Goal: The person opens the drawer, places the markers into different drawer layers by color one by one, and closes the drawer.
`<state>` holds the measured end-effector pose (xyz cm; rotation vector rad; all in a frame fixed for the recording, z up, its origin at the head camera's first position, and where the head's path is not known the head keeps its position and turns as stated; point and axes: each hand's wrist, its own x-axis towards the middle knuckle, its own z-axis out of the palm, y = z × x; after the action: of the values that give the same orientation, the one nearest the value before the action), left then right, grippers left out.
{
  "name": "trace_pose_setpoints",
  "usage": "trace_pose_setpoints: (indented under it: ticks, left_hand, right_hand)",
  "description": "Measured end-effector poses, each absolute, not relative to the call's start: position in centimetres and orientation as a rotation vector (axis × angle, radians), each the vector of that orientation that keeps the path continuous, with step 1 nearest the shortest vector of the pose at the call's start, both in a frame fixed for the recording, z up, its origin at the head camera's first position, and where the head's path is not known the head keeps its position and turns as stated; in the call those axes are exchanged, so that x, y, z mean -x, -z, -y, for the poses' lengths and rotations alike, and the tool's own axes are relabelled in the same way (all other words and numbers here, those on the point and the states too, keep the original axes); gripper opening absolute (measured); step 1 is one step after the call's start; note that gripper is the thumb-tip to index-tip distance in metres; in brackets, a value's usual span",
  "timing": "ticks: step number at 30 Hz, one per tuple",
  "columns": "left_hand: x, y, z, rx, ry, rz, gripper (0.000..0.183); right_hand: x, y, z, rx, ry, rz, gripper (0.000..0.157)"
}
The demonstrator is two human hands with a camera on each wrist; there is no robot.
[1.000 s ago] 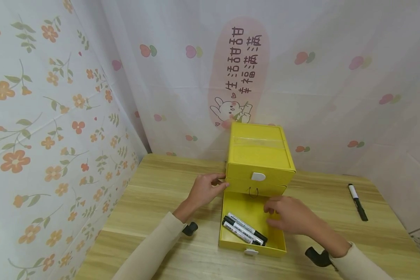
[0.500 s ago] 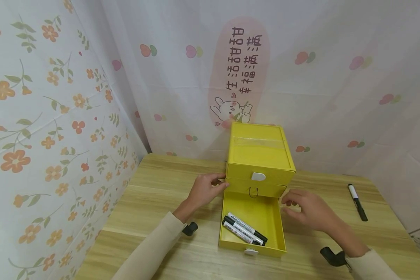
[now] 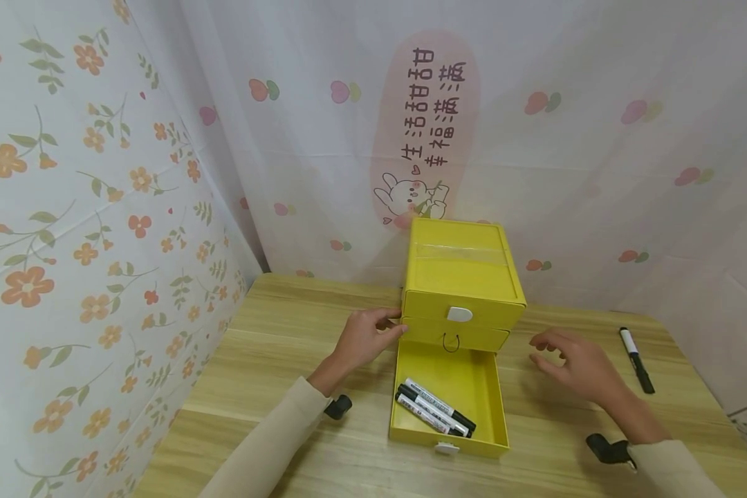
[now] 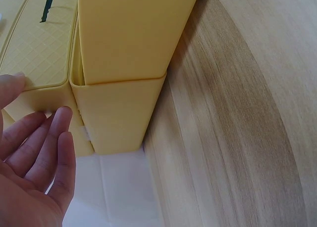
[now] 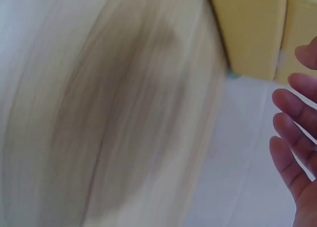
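A yellow drawer box (image 3: 460,259) stands at the table's back, its top drawer shut under a white tab handle (image 3: 460,314). Its bottom drawer (image 3: 473,387) is pulled out; white-and-black markers (image 3: 434,408) lie in its left part. My left hand (image 3: 364,337) holds the box's front left corner, thumb on the front face and fingers against the side, as the left wrist view also shows. Over the table right of the drawer, my right hand (image 3: 575,363) hovers with fingers loosely bent and nothing in them. In the right wrist view its fingers (image 5: 292,123) are apart from the box.
Another marker (image 3: 636,360) lies on the wooden table (image 3: 274,346) at the far right. A black cord loop (image 3: 451,343) hangs on the middle drawer's front. Patterned curtains (image 3: 324,173) stand behind the table and to the left.
My right hand has moved right, from over the open drawer to above the table beside it. The left hand, box and markers stay where they were.
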<state>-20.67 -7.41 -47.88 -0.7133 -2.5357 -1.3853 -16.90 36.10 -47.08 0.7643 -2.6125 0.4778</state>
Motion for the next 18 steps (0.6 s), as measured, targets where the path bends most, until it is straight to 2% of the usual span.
trace_pose_setpoints:
  ticks: [9,18]
  left_hand:
    - [20.7,48.0,7.5,0.719,1.383,2.529,0.037]
    - [20.7,48.0,7.4,0.714,1.382,2.534,0.037]
  right_hand:
    - [17.6,48.5,-39.6,-0.622,-0.495,2.654,0.03]
    - [17.7,49.3,-43.3,-0.412,-0.546,2.723,0.049]
